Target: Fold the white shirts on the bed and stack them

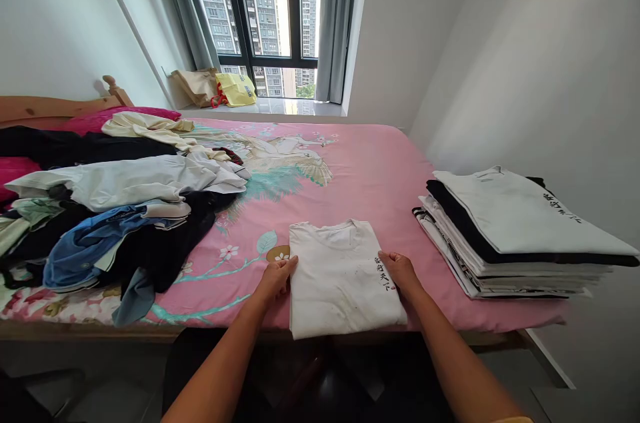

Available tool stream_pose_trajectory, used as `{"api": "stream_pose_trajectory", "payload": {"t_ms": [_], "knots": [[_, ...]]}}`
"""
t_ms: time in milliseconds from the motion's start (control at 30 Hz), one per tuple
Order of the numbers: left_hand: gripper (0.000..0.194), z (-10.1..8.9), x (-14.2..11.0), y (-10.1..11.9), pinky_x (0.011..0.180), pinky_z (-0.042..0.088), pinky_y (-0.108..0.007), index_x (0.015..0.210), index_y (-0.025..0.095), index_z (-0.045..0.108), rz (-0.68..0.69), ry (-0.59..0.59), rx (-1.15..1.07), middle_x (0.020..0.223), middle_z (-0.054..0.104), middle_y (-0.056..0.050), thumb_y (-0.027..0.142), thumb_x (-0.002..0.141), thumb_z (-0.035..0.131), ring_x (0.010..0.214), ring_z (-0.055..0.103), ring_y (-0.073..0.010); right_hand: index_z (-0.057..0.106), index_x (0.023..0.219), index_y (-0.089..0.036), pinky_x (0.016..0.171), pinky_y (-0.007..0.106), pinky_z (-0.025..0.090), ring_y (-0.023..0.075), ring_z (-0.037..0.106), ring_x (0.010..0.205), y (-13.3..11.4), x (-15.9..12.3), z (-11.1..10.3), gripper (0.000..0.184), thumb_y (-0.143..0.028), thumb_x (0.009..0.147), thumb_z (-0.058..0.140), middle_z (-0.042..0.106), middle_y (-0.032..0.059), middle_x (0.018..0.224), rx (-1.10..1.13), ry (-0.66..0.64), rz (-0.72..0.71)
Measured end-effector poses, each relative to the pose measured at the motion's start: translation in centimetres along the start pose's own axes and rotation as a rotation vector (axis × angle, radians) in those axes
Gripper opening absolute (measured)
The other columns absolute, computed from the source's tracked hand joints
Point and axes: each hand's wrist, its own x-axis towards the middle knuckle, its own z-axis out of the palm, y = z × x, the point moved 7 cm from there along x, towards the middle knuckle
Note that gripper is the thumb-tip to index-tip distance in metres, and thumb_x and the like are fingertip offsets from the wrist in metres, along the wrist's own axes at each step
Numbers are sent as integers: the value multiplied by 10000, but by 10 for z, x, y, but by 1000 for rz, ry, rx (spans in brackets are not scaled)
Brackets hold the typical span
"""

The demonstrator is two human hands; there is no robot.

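Observation:
A white T-shirt (335, 283), folded into a near rectangle with its collar facing away from me, lies at the front edge of the bed. Black characters run down its right side, and small dark specks show on its front. My left hand (278, 278) pinches the shirt's left edge. On the opposite edge, beside the lettering, my right hand (400, 271) is closed with thumb and fingers together. The shirt's lower hem reaches slightly past the mattress edge.
A stack of folded shirts (520, 236), white and black, stands on the right. To the left spreads a heap of loose clothes (115, 230). The pink bedsheet (370, 163) has a bird pattern. Paper bags (235, 88) sit on the windowsill.

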Motion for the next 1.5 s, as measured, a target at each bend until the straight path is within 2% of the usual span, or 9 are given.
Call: {"api": "stream_pose_trajectory", "payload": {"t_ms": [167,300,367,500,667,867,1233,1367,1500], "knots": [[488,0,-36,-15,329,112,-211,570,207,459,-73,-135,42,308,348,68,676,662,554,281,270,-78,607,685,-148,445,240,311,113,428,480,10,-27,-5,439,-585,698,575,577,17,568,49,-184,103],[486,3,-66,-32,330,124,-202,612,188,497,-75,-229,10,391,411,70,667,660,565,312,286,-60,537,661,-197,370,234,147,72,241,352,34,-62,-12,417,-610,713,564,403,-62,410,66,-359,259],[466,5,-76,-38,328,143,-192,637,172,526,-74,-228,-5,482,486,54,633,659,590,341,323,-49,506,652,-207,360,232,106,67,200,328,42,-71,-18,418,-617,710,559,317,-87,368,36,-344,276],[407,11,-88,-40,320,163,-171,725,155,577,-59,-187,-22,553,518,50,544,637,655,375,368,-42,489,661,-203,337,225,128,72,242,315,47,-77,-19,433,-630,719,533,321,-91,352,6,-298,246],[472,33,-96,-37,299,234,-161,964,161,551,-42,-389,-163,483,481,75,557,708,575,333,396,-61,499,688,-195,330,209,160,69,261,316,45,-79,-19,428,-619,742,520,339,-90,342,-25,-270,229],[455,26,-91,-50,289,216,-155,869,157,553,-46,-143,-31,400,434,85,572,683,563,301,363,-63,499,689,-195,332,199,165,72,297,306,51,-82,-20,428,-616,758,493,353,-82,330,-75,-268,212],[440,23,-97,-55,295,212,-148,769,152,555,-40,-56,-200,481,466,68,547,599,651,365,393,-58,537,766,-190,342,199,215,77,331,343,54,-92,-24,406,-592,710,542,382,-83,416,30,-118,195],[453,20,-99,-60,299,188,-144,798,150,577,-52,3,-154,446,423,81,561,615,630,353,351,-53,550,788,-190,383,218,264,85,354,396,47,-99,-28,406,-591,759,493,426,-62,503,-18,-37,90],[458,21,-101,-63,301,200,-143,833,151,587,-49,21,-151,462,449,70,557,624,627,371,390,-65,542,784,-207,508,246,344,141,474,532,33,-107,-29,389,-560,837,387,528,-17,589,-258,83,-90]]}}
